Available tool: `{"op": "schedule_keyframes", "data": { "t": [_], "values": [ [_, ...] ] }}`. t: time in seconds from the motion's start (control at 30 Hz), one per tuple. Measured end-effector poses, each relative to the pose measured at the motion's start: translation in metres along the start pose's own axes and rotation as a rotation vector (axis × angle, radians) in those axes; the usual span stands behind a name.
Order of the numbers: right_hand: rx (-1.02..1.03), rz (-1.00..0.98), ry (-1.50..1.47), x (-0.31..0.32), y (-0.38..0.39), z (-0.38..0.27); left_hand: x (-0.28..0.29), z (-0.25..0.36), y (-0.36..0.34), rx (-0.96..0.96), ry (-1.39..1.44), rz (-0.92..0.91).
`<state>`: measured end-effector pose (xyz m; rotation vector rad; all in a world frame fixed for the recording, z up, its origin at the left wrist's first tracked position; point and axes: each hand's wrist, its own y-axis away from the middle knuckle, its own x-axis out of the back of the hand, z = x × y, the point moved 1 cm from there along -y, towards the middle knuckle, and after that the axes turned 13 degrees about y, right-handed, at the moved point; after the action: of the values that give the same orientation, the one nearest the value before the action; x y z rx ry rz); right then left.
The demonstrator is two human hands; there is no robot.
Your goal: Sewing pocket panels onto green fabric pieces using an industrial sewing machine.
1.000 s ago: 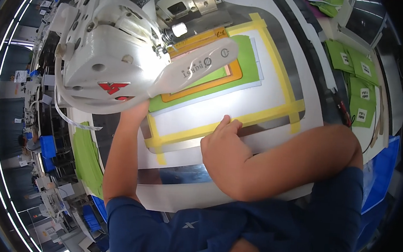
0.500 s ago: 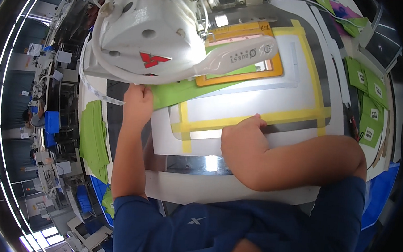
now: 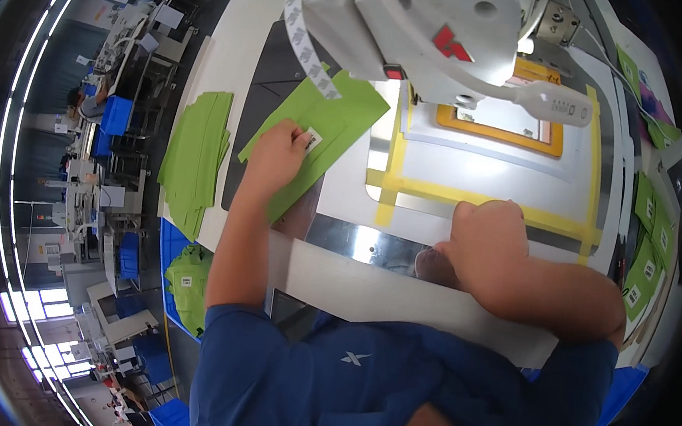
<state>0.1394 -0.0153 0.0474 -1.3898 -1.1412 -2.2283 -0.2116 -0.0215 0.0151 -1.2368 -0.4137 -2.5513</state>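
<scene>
My left hand [image 3: 279, 157] presses down on a green fabric piece [image 3: 333, 124] that carries a small white label [image 3: 313, 139], left of the clear template frame. My right hand [image 3: 489, 239] rests as a fist on the yellow-taped edge of the template [image 3: 480, 176], holding nothing that I can see. An orange-bordered window [image 3: 498, 125] in the template lies under the head of the white sewing machine [image 3: 428, 24]. A strip of white labels [image 3: 311, 38] hangs from the machine above the green piece.
A stack of green fabric pieces [image 3: 195, 157] lies at the table's left edge. More green labelled pieces [image 3: 650, 237] sit along the right side. A green bundle [image 3: 190, 281] sits below the table at left. Other workstations and a person are far left.
The view has swung left. My left hand has drawn the green piece out from under the machine to the left of the template. My right hand stays on the template's near edge.
</scene>
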Motion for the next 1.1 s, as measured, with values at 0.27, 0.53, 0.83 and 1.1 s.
{"op": "schedule_keyframes", "data": {
  "t": [0.27,0.53,0.83,1.1],
  "values": [
    [0.049,0.154,-0.147,-0.008,0.002,0.008,0.073,0.01,0.052,-0.041,0.134,0.234],
    [-0.084,0.17,-0.017,-0.006,0.002,0.009,0.221,-0.135,0.177,0.459,0.423,0.63],
    [-0.056,0.174,-0.005,-0.013,0.004,0.01,0.246,-0.373,0.33,1.061,0.099,0.755],
    [-0.009,0.198,-0.251,-0.007,0.007,0.012,0.191,-0.375,0.187,0.451,0.045,0.728]
  ]
}}
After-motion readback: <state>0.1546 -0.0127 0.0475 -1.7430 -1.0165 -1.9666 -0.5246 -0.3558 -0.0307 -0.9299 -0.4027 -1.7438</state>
